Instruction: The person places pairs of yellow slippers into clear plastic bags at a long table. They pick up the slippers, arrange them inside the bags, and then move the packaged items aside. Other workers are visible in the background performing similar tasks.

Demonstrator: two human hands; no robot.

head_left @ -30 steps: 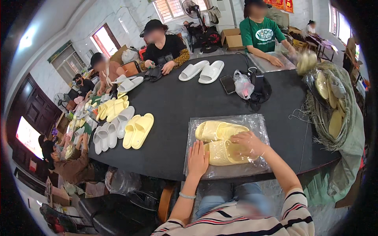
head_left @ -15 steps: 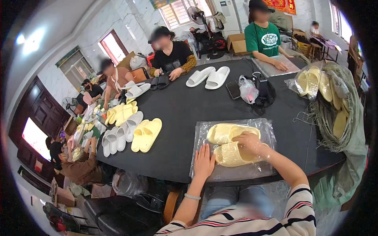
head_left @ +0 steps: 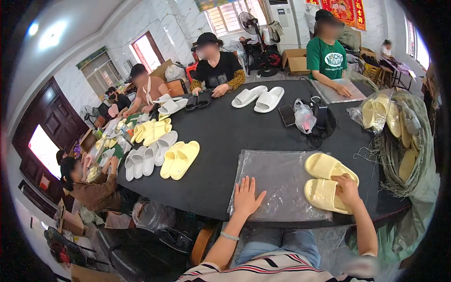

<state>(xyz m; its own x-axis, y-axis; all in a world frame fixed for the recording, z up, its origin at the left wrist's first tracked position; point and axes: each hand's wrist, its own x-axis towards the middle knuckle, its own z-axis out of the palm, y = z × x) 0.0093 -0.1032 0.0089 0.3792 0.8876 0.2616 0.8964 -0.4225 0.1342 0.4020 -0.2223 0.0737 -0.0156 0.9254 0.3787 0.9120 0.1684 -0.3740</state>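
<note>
Lying flat, fingers spread: left hand (head_left: 246,198) on clear plastic bag (head_left: 277,185), black counter (head_left: 225,141). Right hand (head_left: 346,187) grips pale yellow slipper pair (head_left: 325,181).

Slippers (head_left: 324,181), plastic bag (head_left: 277,188) on black table (head_left: 230,136)

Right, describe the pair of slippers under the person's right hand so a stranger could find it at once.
Start at the big black table and go to the clear plastic bag lying flat at its near edge. The pale yellow slippers lie side by side on the bag's right part, the right hand resting on them. The other yellow pairs lie far off to the left, on no plastic.
</note>
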